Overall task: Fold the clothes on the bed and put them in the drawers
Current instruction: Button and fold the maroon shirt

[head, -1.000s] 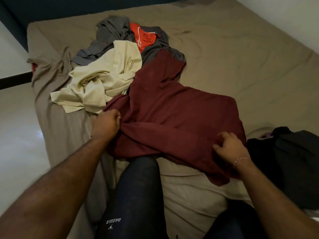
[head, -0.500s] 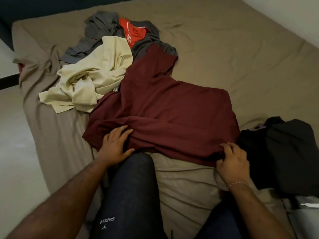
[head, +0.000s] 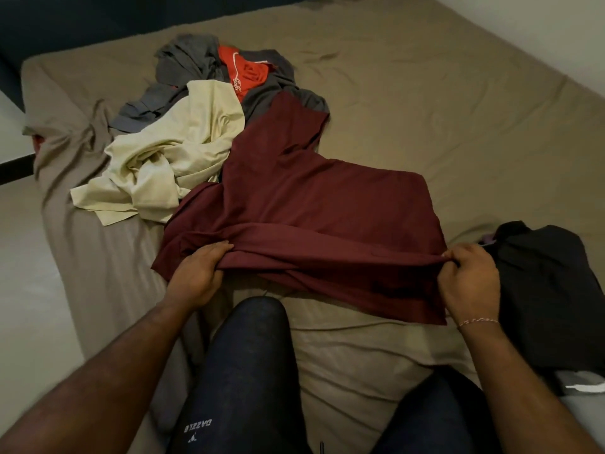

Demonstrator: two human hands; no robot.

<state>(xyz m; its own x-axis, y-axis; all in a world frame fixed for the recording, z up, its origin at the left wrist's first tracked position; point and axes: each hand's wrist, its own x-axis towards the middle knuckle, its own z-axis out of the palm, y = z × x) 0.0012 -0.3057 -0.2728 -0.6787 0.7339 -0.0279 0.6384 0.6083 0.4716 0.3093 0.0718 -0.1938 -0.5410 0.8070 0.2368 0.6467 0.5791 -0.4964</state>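
A maroon shirt lies spread across the middle of the bed, one sleeve reaching toward the clothes pile behind it. My left hand grips a fold of the shirt at its near left side. My right hand pinches the same fold at the near right corner. The fold is lifted slightly between both hands, and a lower layer of the shirt hangs below it toward my knees.
Behind the shirt lie a cream garment, grey clothing and an orange-red top. A black garment sits at the right beside my right hand. My knees rest on the bed's near part. Floor lies to the left.
Both hands have taken hold of a fold along the shirt's near edge and raised it. The left hand went from lying flat on the cloth to gripping it.
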